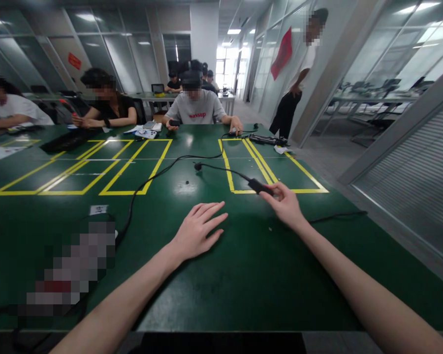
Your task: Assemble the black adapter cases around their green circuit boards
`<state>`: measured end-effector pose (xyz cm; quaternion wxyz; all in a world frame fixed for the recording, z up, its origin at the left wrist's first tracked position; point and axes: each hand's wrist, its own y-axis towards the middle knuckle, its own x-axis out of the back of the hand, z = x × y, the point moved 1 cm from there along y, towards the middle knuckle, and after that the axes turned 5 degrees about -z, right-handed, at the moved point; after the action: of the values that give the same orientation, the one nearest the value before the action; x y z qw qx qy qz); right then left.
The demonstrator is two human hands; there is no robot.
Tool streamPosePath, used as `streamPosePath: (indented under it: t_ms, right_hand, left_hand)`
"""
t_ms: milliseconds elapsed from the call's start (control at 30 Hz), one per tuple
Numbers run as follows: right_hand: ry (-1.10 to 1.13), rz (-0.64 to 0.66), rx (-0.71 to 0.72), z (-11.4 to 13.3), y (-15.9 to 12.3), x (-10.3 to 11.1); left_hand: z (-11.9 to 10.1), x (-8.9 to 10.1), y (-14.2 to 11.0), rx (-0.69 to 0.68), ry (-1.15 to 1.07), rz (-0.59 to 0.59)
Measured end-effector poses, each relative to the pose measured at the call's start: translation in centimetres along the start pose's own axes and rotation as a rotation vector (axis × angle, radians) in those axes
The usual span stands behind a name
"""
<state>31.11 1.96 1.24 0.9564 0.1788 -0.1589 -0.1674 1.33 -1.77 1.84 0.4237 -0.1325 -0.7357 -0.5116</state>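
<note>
R hand (286, 206) mostly closed, w/ a black adapter block (257, 186) pinched btw thumb & fingers, at the near edge of the right-hand yellow tape outline (300, 191). Thin cord (232, 170) runs from the block's far end to a black plug (198, 166) on the green bench (243, 280), approx. mid. Another black cable (335, 215) shows past the R wrist, trailing right; can't tell if it joins the block. L hand (201, 230) open, palm down, fingers a bit spread, nothing in it — low over or on the bench, can't tell which.

Near L: long pixelated item (77, 270), details n/a, small white label (98, 210) just beyond. Long black cord (130, 211) goes from beside it toward the far side.

Opp. side: co-worker in grey tee (197, 105) + dark headset (192, 73), one hand round a small dark object (173, 123). Folded black stand-like item (266, 140) & white paper (281, 149) lie nearby. One person (299, 73) standing R — by the glass wall.
</note>
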Motion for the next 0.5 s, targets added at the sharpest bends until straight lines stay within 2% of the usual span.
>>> streamPosePath:
  t_ms: [133, 233, 333, 500]
  right_hand:
    - [-0.110, -0.422, 0.065, -2.3, 3.0, 4.0]
    - [-0.253, -0.572, 0.121, -3.4, 3.9, 6.5]
    - [-0.457, -0.556, 0.089, -4.3, 4.0, 7.6]
    - [-0.736, -0.363, -0.026, -6.0, 3.8, 7.5]
  left_hand:
    - [0.1, -0.4, -0.2, -0.003, -0.045, 0.050]
    - [0.2, -0.7, -0.4, 0.014, -0.073, 0.086]
    - [0.3, -0.9, -0.6, 0.047, -0.105, 0.138]
    - [0.4, -0.8, -0.6, 0.080, -0.145, 0.176]
